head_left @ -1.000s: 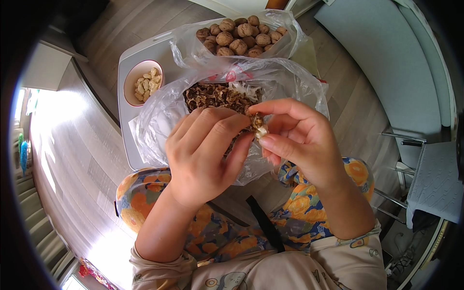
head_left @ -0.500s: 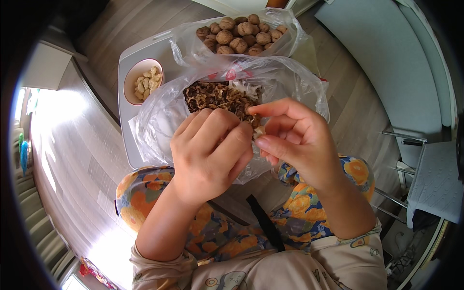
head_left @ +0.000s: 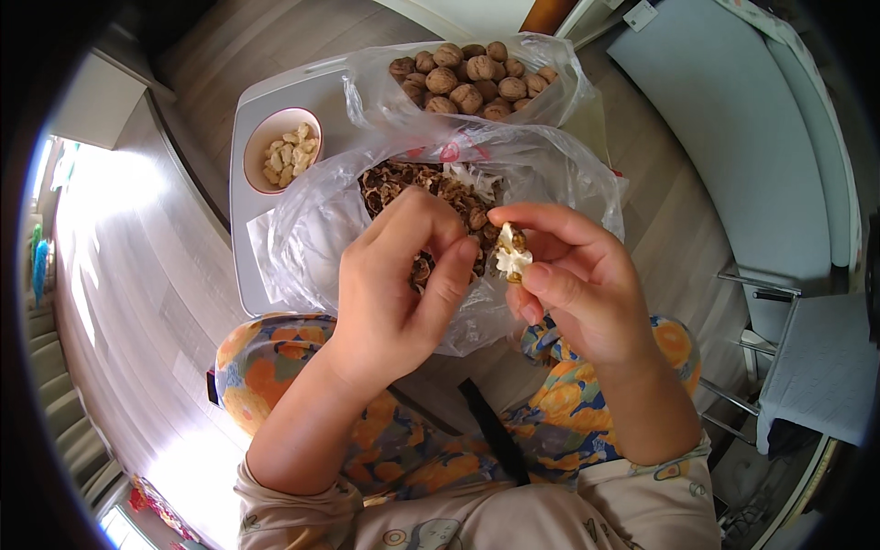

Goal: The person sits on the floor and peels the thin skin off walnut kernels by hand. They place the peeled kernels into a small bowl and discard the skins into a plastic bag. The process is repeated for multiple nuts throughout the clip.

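- Fingers of the right hand [head_left: 591, 298] pinch a walnut piece [head_left: 512, 260] between thumb and index finger, over the near half of the shell bag [head_left: 559, 174].
- The piece shows pale flesh, with brown patches at its top and bottom.
- Left hand [head_left: 390, 289], also over the shell bag's near half: thumb and index finger are bent close together; I cannot tell whether they hold anything.
- Broken brown shells [head_left: 403, 174] lie inside the shell bag, partly covered by the hands.
- Beyond the shell bag, a second clear bag [head_left: 367, 101] holds whole walnuts [head_left: 466, 94].
- Left of the shell bag's far part, a bowl [head_left: 248, 167] with a reddish rim contains pale kernels [head_left: 291, 158].
- A grey tabletop [head_left: 249, 213] lies under the shell bag.
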The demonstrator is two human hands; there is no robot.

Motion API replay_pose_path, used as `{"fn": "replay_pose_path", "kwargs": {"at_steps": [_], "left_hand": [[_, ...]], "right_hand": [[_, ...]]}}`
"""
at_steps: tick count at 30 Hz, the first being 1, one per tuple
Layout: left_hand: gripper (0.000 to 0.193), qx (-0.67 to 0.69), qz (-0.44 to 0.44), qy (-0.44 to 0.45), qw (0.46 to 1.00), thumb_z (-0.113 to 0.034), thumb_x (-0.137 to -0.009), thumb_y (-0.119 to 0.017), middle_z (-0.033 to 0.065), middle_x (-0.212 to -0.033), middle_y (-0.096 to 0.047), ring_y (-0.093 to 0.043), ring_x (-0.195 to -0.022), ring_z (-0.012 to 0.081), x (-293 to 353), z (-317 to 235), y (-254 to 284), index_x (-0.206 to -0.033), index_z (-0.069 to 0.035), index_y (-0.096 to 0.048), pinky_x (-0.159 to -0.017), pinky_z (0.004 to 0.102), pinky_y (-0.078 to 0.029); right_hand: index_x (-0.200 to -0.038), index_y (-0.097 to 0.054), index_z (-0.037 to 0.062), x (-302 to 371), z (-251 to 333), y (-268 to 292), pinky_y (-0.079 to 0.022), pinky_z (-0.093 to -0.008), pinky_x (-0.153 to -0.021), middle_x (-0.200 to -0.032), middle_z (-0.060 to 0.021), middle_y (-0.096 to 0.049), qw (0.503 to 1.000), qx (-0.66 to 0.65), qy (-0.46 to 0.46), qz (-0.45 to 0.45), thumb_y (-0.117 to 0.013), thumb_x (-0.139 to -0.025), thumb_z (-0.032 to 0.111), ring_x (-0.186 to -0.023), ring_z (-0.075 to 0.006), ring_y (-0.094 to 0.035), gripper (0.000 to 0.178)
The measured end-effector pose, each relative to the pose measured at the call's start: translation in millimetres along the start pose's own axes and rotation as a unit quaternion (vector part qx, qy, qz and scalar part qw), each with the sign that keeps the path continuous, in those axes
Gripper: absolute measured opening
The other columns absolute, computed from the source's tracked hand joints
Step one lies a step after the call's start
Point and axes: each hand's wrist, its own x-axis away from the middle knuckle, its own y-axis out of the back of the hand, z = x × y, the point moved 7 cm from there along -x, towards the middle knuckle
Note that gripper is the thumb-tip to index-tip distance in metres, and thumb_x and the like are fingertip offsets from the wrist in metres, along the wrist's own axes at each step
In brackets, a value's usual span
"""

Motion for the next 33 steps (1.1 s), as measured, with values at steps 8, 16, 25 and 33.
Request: {"fn": "replay_pose_path", "kwargs": {"at_steps": [8,16,25,33], "left_hand": [[0.014,-0.108,-0.005,-0.089,0.990,0.001,-0.065,-0.058,0.0085,-0.070,-0.051,-0.051,-0.058,0.0244,-1.2,-16.0,-4.8,-0.076,-0.002,-0.050,-0.051,0.0312,-0.041],[0.014,-0.171,-0.020,-0.118,0.978,-0.002,-0.064,-0.060,0.0076,-0.066,-0.051,-0.051,-0.057,0.0243,0.9,-17.9,-6.1,-0.075,-0.003,-0.051,-0.051,0.0318,-0.041],[0.014,-0.181,-0.050,-0.105,0.977,0.002,-0.063,-0.059,0.0064,-0.062,-0.047,-0.050,-0.052,0.0218,2.9,-19.8,-3.1,-0.072,-0.004,-0.051,-0.049,0.0295,-0.040],[0.010,-0.031,-0.066,0.029,0.997,0.005,-0.069,-0.055,0.0072,-0.064,-0.048,-0.051,-0.053,0.0180,0.8,-0.8,1.9,-0.072,-0.002,-0.049,-0.050,0.0256,-0.041]], "right_hand": [[-0.113,-0.045,-0.0034,0.6,2.5,-1.4,-0.042,-0.0176,-0.062,-0.088,-0.0032,-0.054,0.998,0.058,0.015,-0.003,-0.054,-0.080,0.001,-0.072,-0.0049,-0.049,0.035],[-0.112,-0.046,-0.0038,1.1,4.5,0.3,-0.042,-0.0171,-0.067,-0.093,-0.0037,-0.053,0.995,0.097,0.034,0.007,-0.052,-0.080,-0.001,-0.077,-0.0043,-0.050,0.033],[-0.113,-0.046,-0.0038,0.4,3.8,-5.8,-0.045,-0.0223,-0.066,-0.089,-0.0075,-0.054,0.988,0.132,0.080,-0.006,-0.050,-0.082,0.001,-0.075,-0.0093,-0.052,0.031],[-0.116,-0.044,-0.0034,-1.2,-1.9,-10.7,-0.045,-0.0236,-0.064,-0.086,-0.0102,-0.056,0.993,-0.059,0.046,0.091,-0.049,-0.083,0.004,-0.070,-0.0130,-0.053,0.034]]}}
